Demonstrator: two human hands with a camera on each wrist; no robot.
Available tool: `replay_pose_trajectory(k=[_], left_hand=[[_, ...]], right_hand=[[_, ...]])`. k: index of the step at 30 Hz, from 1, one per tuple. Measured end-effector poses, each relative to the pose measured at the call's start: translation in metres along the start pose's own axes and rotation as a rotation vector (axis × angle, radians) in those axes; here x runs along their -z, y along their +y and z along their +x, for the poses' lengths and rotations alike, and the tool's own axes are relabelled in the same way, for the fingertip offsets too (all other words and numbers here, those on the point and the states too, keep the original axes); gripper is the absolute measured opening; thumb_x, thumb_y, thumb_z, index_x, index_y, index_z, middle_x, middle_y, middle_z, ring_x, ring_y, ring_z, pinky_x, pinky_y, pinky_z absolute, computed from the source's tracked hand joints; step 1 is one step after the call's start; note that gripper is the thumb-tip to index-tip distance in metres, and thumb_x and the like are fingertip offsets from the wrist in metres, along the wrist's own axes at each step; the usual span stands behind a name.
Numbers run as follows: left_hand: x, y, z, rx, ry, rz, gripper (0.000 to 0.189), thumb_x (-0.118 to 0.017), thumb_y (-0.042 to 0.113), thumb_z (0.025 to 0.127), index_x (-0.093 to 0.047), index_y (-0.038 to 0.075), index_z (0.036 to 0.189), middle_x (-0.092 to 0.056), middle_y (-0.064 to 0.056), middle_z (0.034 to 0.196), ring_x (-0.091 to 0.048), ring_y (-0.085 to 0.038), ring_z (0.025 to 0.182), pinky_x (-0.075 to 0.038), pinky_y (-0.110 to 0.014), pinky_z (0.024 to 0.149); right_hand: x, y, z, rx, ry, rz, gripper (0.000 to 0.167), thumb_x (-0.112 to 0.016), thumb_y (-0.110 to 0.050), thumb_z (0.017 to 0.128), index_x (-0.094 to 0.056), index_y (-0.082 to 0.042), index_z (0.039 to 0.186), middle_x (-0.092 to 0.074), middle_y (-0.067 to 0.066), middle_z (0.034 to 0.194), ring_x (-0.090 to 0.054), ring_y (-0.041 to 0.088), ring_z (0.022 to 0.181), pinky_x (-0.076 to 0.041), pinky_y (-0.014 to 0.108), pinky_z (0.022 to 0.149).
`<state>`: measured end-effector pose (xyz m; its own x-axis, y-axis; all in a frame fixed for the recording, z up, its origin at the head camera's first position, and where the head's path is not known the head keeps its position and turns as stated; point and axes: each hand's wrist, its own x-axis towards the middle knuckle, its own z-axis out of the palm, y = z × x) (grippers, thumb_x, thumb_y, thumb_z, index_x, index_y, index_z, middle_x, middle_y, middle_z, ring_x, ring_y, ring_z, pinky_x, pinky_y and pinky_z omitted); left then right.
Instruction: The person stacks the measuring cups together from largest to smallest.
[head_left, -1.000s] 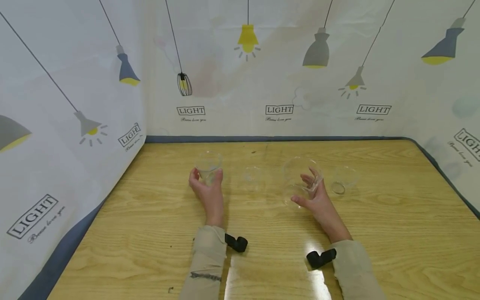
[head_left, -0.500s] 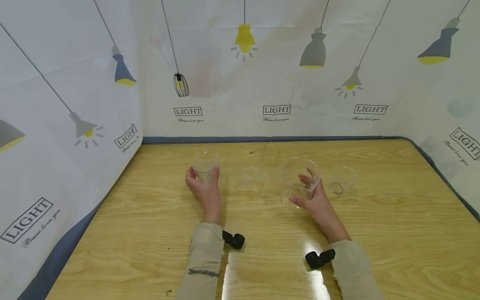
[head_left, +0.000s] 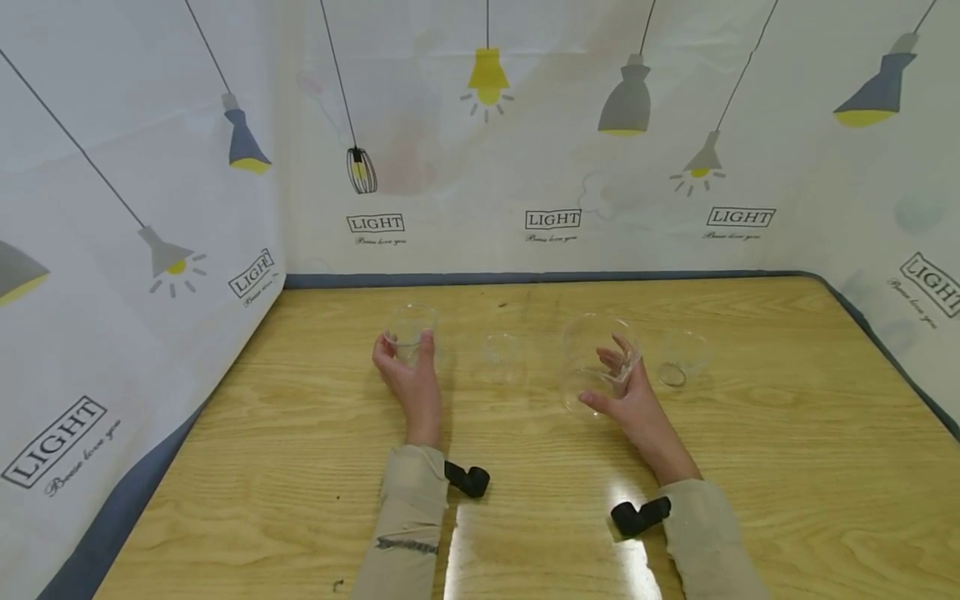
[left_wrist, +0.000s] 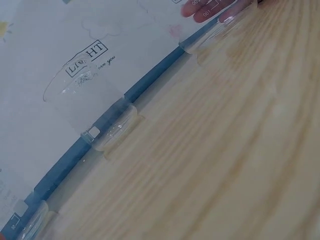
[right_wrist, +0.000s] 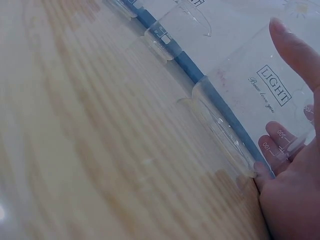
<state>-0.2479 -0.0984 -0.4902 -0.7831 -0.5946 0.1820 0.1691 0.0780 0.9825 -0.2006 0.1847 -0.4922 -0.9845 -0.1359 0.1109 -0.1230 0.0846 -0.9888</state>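
In the head view, my left hand grips a clear beaker at the left, thumb on its right side and fingers on its left. My right hand is curved around a larger clear beaker standing on the table. In the right wrist view this large beaker has white markings, 100 among them; fingers show through its wall, and the thumb lies along the near side. Between the hands stands a smaller beaker, also in the left wrist view as a clear beaker.
Right of my right hand is another clear beaker, with a dark ring visible at its base. All stand on a wood-grain table. A white printed sheet encloses the back and sides.
The head view has shifted slightly. My left thumb has drawn a little closer to the fingers around the left beaker. My right hand and its beaker have stayed put.
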Motion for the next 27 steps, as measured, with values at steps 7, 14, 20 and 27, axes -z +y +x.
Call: replay_pose_trajectory(k=[7, 14, 20, 27], left_hand=[[0.0008, -0.0020, -0.0004, -0.008, -0.009, 0.021, 0.066, -0.058, 0.056, 0.077, -0.030, 0.022, 0.127, -0.029, 0.002, 0.129, -0.027, -0.012, 0.121, -0.024, -0.037, 0.098], [0.0024, 0.0039, -0.0029, -0.036, -0.016, 0.022, 0.069, -0.056, 0.052, 0.081, -0.030, 0.015, 0.132, -0.027, -0.002, 0.129, -0.027, -0.017, 0.122, -0.023, -0.037, 0.098], [0.0031, -0.0002, -0.0016, -0.055, -0.026, -0.006, 0.071, -0.055, 0.054, 0.081, -0.031, 0.013, 0.135, -0.029, -0.001, 0.130, -0.027, -0.018, 0.122, -0.023, -0.036, 0.099], [0.0045, 0.0000, -0.0011, -0.036, -0.043, -0.046, 0.063, -0.052, 0.052, 0.083, -0.031, 0.021, 0.133, -0.028, 0.000, 0.133, -0.025, -0.015, 0.124, -0.023, -0.038, 0.100]], right_hand=[[0.0002, -0.0003, -0.0001, -0.010, -0.013, -0.013, 0.089, -0.066, -0.006, 0.080, -0.006, -0.033, 0.140, -0.021, 0.014, 0.142, -0.016, 0.026, 0.132, -0.016, 0.051, 0.102], [0.0005, -0.0005, 0.0007, -0.014, -0.012, -0.007, 0.089, -0.067, -0.009, 0.080, -0.007, -0.033, 0.140, -0.021, 0.012, 0.142, -0.017, 0.025, 0.132, -0.016, 0.050, 0.102], [0.0006, -0.0016, 0.0003, -0.013, -0.008, -0.035, 0.088, -0.067, -0.011, 0.080, -0.007, -0.033, 0.140, -0.022, 0.010, 0.142, -0.017, 0.025, 0.131, -0.017, 0.050, 0.102], [0.0003, -0.0023, -0.0004, -0.016, -0.013, -0.041, 0.088, -0.067, -0.013, 0.080, -0.006, -0.032, 0.140, -0.022, 0.009, 0.143, -0.017, 0.025, 0.132, -0.016, 0.051, 0.102]])
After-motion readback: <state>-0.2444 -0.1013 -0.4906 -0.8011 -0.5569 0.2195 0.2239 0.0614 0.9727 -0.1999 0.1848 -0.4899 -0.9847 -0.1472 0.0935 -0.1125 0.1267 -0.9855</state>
